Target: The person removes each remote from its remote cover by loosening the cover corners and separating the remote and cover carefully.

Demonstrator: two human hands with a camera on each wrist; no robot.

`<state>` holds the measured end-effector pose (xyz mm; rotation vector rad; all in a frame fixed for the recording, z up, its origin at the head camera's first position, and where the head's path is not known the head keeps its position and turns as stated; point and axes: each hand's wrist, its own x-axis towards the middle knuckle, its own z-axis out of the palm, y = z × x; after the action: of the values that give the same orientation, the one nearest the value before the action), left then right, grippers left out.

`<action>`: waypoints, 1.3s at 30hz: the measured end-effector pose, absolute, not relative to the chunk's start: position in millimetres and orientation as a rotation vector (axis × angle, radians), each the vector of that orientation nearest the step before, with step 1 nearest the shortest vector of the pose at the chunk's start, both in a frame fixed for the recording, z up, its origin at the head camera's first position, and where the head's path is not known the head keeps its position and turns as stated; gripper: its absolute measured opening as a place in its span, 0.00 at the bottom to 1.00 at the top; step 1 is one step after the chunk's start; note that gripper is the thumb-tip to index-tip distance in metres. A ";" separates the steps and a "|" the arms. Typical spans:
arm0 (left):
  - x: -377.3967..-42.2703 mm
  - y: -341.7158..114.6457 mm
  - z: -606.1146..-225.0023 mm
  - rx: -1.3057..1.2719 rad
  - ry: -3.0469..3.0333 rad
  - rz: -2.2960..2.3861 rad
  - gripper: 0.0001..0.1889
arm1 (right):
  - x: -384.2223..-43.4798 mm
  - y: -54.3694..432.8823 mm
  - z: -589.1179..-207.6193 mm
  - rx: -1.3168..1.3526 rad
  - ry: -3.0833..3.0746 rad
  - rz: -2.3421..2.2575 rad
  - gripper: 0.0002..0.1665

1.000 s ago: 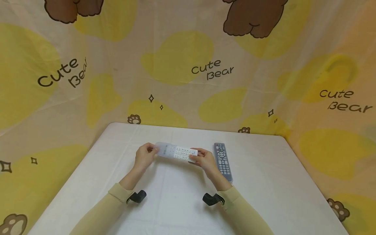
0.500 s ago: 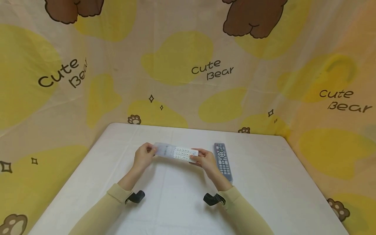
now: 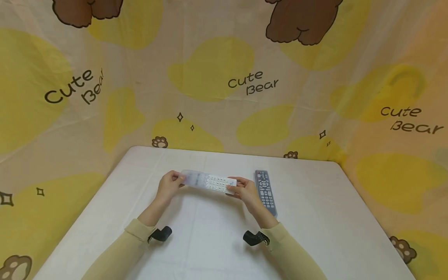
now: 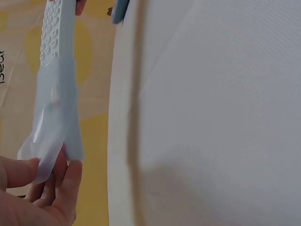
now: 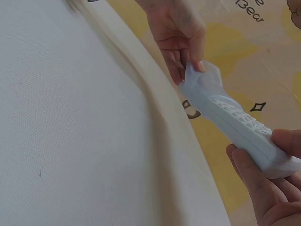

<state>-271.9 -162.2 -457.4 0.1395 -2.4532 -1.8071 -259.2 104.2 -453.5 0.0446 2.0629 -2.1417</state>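
A white remote control (image 3: 217, 182) is held level above the table, its left part inside a translucent, soft remote cover (image 3: 194, 179). My left hand (image 3: 168, 186) pinches the loose end of the cover between thumb and fingers; in the left wrist view the film (image 4: 55, 110) bunches and spreads at the fingertips. At the other end, my right hand (image 3: 247, 190) grips the bare remote, thumb on the button face and fingers beneath. The right wrist view shows the white casing (image 5: 244, 134) coming out of the cover's mouth.
A grey remote control (image 3: 266, 192) with light buttons lies on the white table (image 3: 210, 241), just right of my right hand. A patterned cloth (image 3: 210, 70) hangs behind the table's far edge. Black wrist cameras (image 3: 161, 234) sit at both cuffs.
My left hand has drawn slightly to the left with the cover, whose edge has shifted a little left along the remote. The right hand stays almost in place.
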 end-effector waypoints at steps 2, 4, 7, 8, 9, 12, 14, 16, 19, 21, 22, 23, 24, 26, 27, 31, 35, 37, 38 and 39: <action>-271.9 -163.4 -457.7 0.144 -2.441 -1.858 0.10 | -258.5 104.5 -453.0 0.042 2.063 -2.141 0.23; -272.3 -164.6 -458.3 0.152 -2.430 -1.892 0.10 | -258.1 104.7 -452.7 0.034 2.064 -2.142 0.23; -272.6 -166.2 -458.9 0.150 -2.423 -1.908 0.10 | -258.0 104.9 -452.2 0.025 2.057 -2.147 0.23; -272.8 -166.8 -459.2 0.146 -2.421 -1.912 0.10 | -258.0 105.0 -452.2 0.023 2.056 -2.147 0.23; -273.2 -167.2 -459.6 0.149 -2.418 -1.917 0.10 | -257.8 105.2 -452.0 0.026 2.052 -2.148 0.23; -273.8 -168.1 -460.5 0.143 -2.413 -1.929 0.10 | -257.4 105.8 -452.1 0.026 2.058 -2.138 0.23; -274.0 -168.6 -460.8 0.138 -2.409 -1.939 0.10 | -256.7 106.3 -452.2 0.030 2.063 -2.129 0.23; -274.1 -168.9 -460.7 0.145 -2.397 -1.957 0.10 | -256.0 106.5 -452.0 0.034 2.064 -2.123 0.23; -274.3 -169.9 -460.3 0.165 -2.392 -1.980 0.10 | -254.7 106.7 -451.2 0.027 2.065 -2.122 0.23; -274.7 -170.8 -460.0 0.184 -2.378 -2.011 0.10 | -254.4 106.9 -450.8 0.023 2.062 -2.129 0.23; -274.9 -171.4 -460.0 0.190 -2.372 -2.028 0.11 | -254.3 107.1 -450.5 0.021 2.059 -2.134 0.23; -275.1 -171.9 -459.8 0.193 -2.354 -2.058 0.11 | -254.3 107.3 -450.2 0.021 2.055 -2.139 0.23; -275.3 -172.5 -459.7 0.197 -2.334 -2.091 0.11 | -254.2 107.4 -449.9 0.019 2.055 -2.142 0.23; -275.3 -173.7 -459.6 0.195 -2.299 -2.154 0.12 | -254.3 107.7 -449.4 0.019 2.051 -2.145 0.23; -275.2 -174.3 -459.4 0.195 -2.284 -2.185 0.13 | -254.4 107.9 -449.1 0.022 2.046 -2.148 0.23; -274.0 -176.2 -458.0 0.202 -2.235 -2.281 0.15 | -254.3 108.8 -448.8 0.020 2.041 -2.147 0.23; -272.6 -178.0 -457.4 0.220 -2.154 -2.389 0.16 | -252.3 109.5 -446.6 -0.005 2.031 -2.156 0.23; -273.0 -179.4 -458.4 0.242 -2.095 -2.460 0.18 | -252.2 109.7 -447.2 -0.015 2.032 -2.158 0.22; -272.6 -180.1 -458.7 0.251 -2.066 -2.497 0.19 | -252.2 109.8 -447.4 -0.019 2.030 -2.159 0.22; -272.6 -180.8 -459.0 0.266 -2.041 -2.528 0.19 | -252.2 110.1 -447.7 -0.021 2.029 -2.160 0.22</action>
<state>-272.6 -180.8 -459.0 0.2658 -2.0407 -2.5285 -252.2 110.1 -447.7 -0.0210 2.0290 -2.1600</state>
